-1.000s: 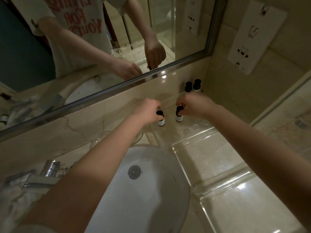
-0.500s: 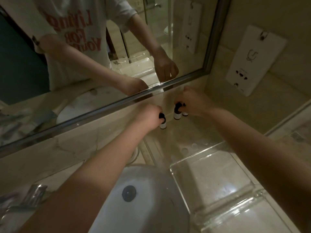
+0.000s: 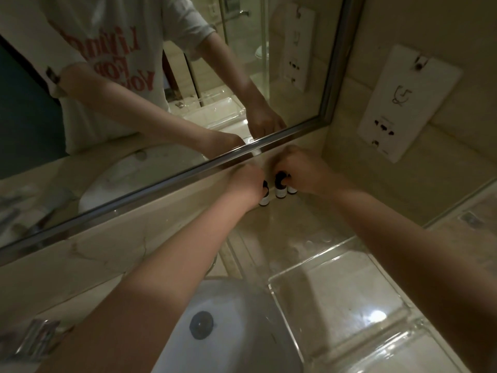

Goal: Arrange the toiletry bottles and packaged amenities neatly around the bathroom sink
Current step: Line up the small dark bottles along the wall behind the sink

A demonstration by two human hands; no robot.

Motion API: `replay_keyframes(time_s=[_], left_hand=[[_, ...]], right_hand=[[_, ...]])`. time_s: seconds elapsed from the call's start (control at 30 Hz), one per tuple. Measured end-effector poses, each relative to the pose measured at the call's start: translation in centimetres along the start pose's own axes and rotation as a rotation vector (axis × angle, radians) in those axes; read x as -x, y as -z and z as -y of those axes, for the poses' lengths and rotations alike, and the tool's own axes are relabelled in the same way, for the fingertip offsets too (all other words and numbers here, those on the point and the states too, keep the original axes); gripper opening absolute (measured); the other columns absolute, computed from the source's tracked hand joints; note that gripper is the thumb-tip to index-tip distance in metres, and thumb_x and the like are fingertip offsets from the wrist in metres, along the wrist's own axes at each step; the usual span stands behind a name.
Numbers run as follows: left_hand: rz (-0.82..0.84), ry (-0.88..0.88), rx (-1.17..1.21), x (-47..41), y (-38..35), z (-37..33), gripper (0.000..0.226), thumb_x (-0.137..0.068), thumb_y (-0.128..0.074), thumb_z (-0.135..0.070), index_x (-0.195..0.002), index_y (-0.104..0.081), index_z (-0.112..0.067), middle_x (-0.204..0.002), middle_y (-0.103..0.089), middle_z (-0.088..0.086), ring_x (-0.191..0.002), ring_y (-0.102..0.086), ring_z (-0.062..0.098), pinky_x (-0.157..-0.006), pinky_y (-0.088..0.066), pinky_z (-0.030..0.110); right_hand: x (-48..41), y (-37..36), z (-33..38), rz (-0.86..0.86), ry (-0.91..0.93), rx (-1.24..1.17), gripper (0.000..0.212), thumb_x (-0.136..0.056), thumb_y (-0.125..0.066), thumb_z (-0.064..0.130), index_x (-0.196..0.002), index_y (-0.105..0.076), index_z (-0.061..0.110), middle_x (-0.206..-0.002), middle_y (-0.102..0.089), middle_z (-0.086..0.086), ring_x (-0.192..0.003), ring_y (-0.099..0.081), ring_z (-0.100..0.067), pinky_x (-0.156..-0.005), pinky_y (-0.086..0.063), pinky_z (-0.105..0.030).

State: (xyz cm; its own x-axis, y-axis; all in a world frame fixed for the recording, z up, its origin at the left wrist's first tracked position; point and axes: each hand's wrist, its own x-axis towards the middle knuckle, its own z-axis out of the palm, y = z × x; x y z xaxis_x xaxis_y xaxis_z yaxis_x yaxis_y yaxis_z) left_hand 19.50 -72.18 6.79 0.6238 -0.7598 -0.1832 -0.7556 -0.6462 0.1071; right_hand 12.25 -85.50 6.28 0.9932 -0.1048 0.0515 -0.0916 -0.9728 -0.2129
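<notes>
Fingers point(image 3: 287, 181) grip bottles point(image 3: 279, 191) — left hand point(image 3: 243, 181) one, right hand point(image 3: 306, 170) another.

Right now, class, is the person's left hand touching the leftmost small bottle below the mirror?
Touching. The head view shows the left hand with its fingers curled over the top of the leftmost bottle, with no gap between them.

Mirror point(image 3: 295, 63) on wall; socket plate point(image 3: 408, 103) beside it.

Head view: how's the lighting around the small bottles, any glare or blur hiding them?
Head view: dim, warm light; the small bottles sit in shadow below the mirror, labels unreadable; left hand and right hand slightly blurred; a bright glare spot on the clear tray.
</notes>
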Motion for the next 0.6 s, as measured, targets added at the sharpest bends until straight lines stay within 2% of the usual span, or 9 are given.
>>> replay_keyframes(time_s=[0.17, 0.4, 0.6], left_hand=[[-0.02, -0.001, 0.027, -0.42, -0.21, -0.38, 0.022, -0.094, -0.049, -0.018, -0.101, -0.064, -0.004, -0.105, -0.065, 0.013, -0.094, -0.061, 0.026, -0.066, -0.037, 0.029], [-0.014, -0.002, 0.027, -0.23, -0.2, -0.4, 0.02, -0.092, -0.05, -0.017, -0.096, -0.065, -0.005, -0.101, -0.066, 0.014, -0.09, -0.062, 0.026, -0.066, -0.041, 0.03], [-0.015, 0.001, -0.007, 0.19, -0.09, 0.08, 0.021, -0.093, -0.049, -0.018, -0.098, -0.065, -0.006, -0.102, -0.066, 0.013, -0.086, -0.059, 0.025, -0.065, -0.039, 0.03]], right_hand=[[0.17, -0.03, -0.1, -0.009, -0.013, -0.031, 0.02, -0.08, -0.062, 0.013, -0.096, -0.072, 0.021, -0.101, -0.07, -0.002, -0.096, -0.063, -0.021, -0.08, -0.053, -0.036], [-0.09, -0.41, 0.28, -0.015, -0.015, -0.045, 0.018, -0.083, -0.061, 0.015, -0.097, -0.072, 0.02, -0.099, -0.07, -0.002, -0.092, -0.063, -0.021, -0.077, -0.052, -0.032], [0.08, -0.32, 0.69, -0.016, -0.008, -0.036, 0.019, -0.083, -0.062, 0.015, -0.098, -0.071, 0.02, -0.101, -0.069, -0.002, -0.094, -0.063, -0.021, -0.079, -0.053, -0.034]])
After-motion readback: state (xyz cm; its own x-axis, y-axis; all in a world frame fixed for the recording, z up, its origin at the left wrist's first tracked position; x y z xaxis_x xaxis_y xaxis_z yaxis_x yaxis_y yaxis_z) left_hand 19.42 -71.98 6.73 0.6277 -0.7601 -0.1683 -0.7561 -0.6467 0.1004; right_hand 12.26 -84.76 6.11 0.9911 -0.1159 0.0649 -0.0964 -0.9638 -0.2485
